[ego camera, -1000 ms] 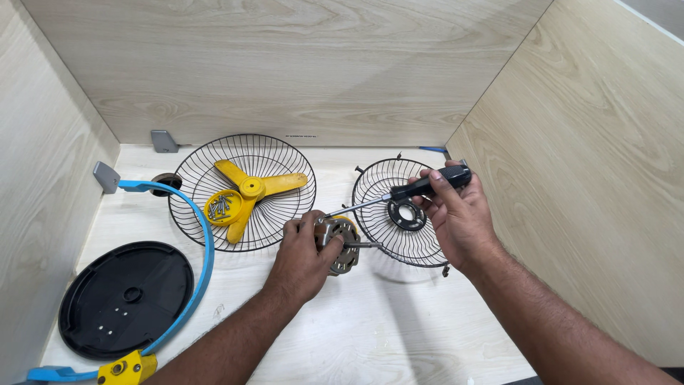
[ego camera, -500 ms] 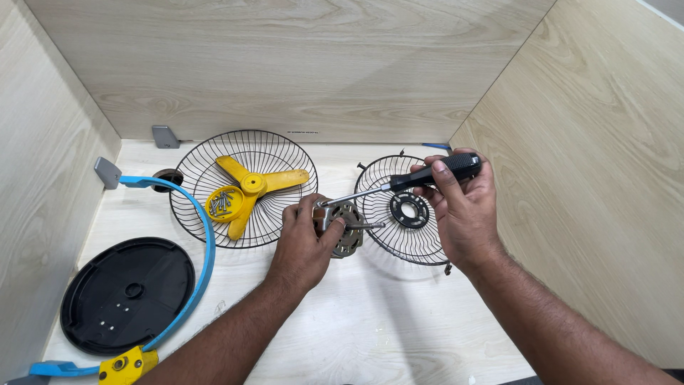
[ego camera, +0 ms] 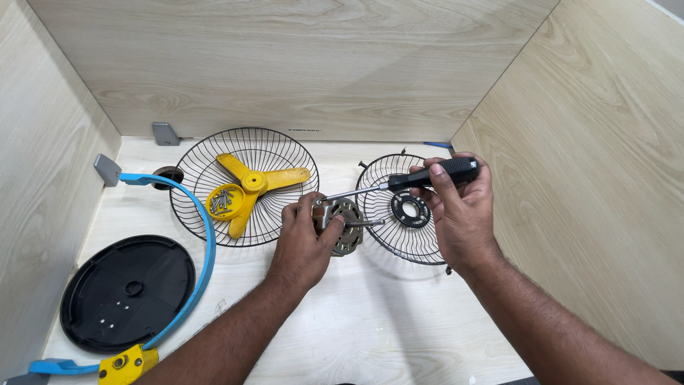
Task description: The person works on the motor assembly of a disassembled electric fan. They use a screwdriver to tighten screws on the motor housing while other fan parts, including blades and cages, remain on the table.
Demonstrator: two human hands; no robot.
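Since the earlier frames the right hand [ego camera: 463, 214] had lifted slightly and angled the screwdriver [ego camera: 406, 182] so its tip came down at the top of the fan motor [ego camera: 340, 224]; the left hand [ego camera: 303, 242] had stayed clamped on the motor. Left of the left hand lay the black round base plate [ego camera: 128, 292], edged by a curved blue ring [ego camera: 203, 242]. Beyond that hand sat the larger wire guard [ego camera: 246, 185] carrying the yellow three-blade fan [ego camera: 253, 185], with loose screws [ego camera: 222, 201] on one blade. Under and just left of the right hand sat the smaller wire guard [ego camera: 402, 207]. Right hand closed around the black screwdriver handle; left hand closed around the motor, which rested on the table between the two guards, shaft pointing toward the right hand.
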